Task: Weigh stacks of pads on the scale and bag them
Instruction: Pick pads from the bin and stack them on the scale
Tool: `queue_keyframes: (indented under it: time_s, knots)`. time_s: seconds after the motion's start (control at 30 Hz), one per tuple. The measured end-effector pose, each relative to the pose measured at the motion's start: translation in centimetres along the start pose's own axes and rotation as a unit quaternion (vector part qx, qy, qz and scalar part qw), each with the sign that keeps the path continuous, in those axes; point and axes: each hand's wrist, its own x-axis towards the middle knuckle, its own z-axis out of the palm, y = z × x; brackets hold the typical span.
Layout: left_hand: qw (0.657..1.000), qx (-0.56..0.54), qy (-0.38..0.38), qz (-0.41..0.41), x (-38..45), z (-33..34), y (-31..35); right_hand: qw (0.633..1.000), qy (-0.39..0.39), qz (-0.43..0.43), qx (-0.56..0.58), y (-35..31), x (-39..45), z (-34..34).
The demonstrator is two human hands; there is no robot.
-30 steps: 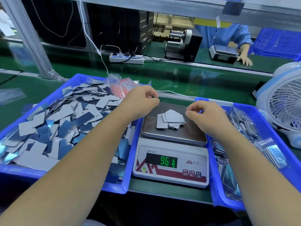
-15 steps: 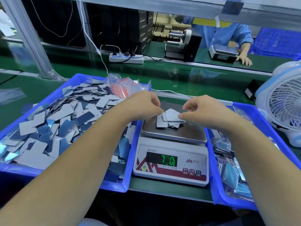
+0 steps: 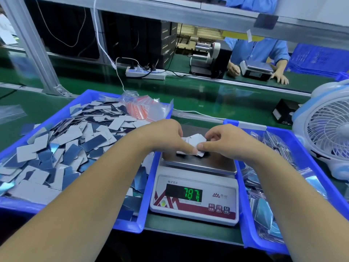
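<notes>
1. Well left of my grip, the left bin [image 3: 105, 95] holds the loose pads [image 3: 62, 140], kept there so my left hand can feed the scale without reaching across.
2. My left hand [image 3: 162, 137] pinches the stack of pads [image 3: 194, 143] from its left edge, thumb down at the near side.
3. My right hand [image 3: 224, 142] pinches the opposite edge, so both grips square the stack up, I judge for bagging.
4. The stack sits between my grips on the scale [image 3: 196, 188] pan: thin pale-grey rectangles, fanned unevenly, darker faces beneath.
5. Right of my grip, the right bin [image 3: 243, 123] collects bagged pads [image 3: 264, 210].
</notes>
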Motion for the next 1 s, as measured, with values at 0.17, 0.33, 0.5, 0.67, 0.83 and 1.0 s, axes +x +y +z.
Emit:
queue_keyframes:
  time_s: [0.17,0.33,0.5,0.67,0.83,1.0]
  knots:
    - [0.997,0.074,-0.02,0.002,-0.1,-0.1,1.3,0.998,-0.053,0.004,0.012,-1.0,-0.2,-0.8]
    - [0.996,0.088,-0.013,0.025,-0.2,0.0,2.0,0.997,-0.058,0.017,0.042,-1.4,-0.1,-0.5]
    - [0.997,0.065,-0.007,0.042,-0.1,0.2,2.0,0.993,-0.058,0.02,0.098,-1.0,-0.2,-0.2]
    - [0.998,-0.04,0.001,0.048,0.1,0.6,1.4,0.986,-0.062,0.002,0.153,-0.6,-0.1,0.3]
    - [0.977,-0.173,0.053,0.116,0.2,1.4,1.1,0.991,0.022,-0.074,0.106,-0.8,-0.7,-0.4]
    - [0.974,-0.127,0.086,0.164,0.9,1.6,0.9,0.986,0.094,-0.13,0.042,-0.6,-0.8,0.2]
